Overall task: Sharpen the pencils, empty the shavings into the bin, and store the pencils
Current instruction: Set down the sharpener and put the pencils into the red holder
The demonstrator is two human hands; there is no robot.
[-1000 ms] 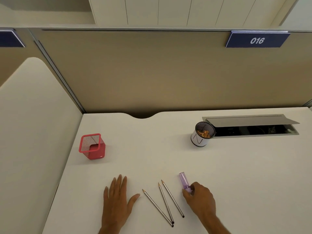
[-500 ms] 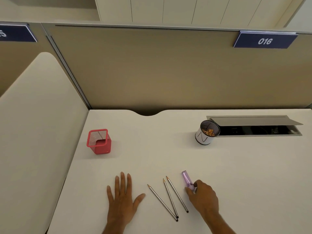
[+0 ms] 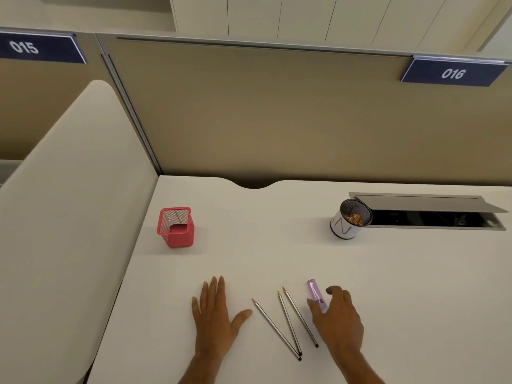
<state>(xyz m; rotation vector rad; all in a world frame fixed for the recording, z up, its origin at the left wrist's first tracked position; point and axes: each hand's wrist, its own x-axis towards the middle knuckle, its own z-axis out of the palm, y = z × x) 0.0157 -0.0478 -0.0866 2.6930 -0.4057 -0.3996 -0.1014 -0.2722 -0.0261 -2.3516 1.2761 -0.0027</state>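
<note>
The right hand (image 3: pixel 336 317), a second ago pinching the purple sharpener (image 3: pixel 315 295), now spreads its grip loosely around it on the desk (image 3: pixel 388 273), three pencils (image 3: pixel 291 322) just leftward, sharpening not begun.

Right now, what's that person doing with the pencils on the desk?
A person sits at a white desk. Their left hand lies flat on it, and their right hand is closing around a purple sharpener. Three pencils lie between the hands, untouched. A red mesh holder stands at the left, empty as far as shows, and a round bin at the right already holds some shavings.
</note>
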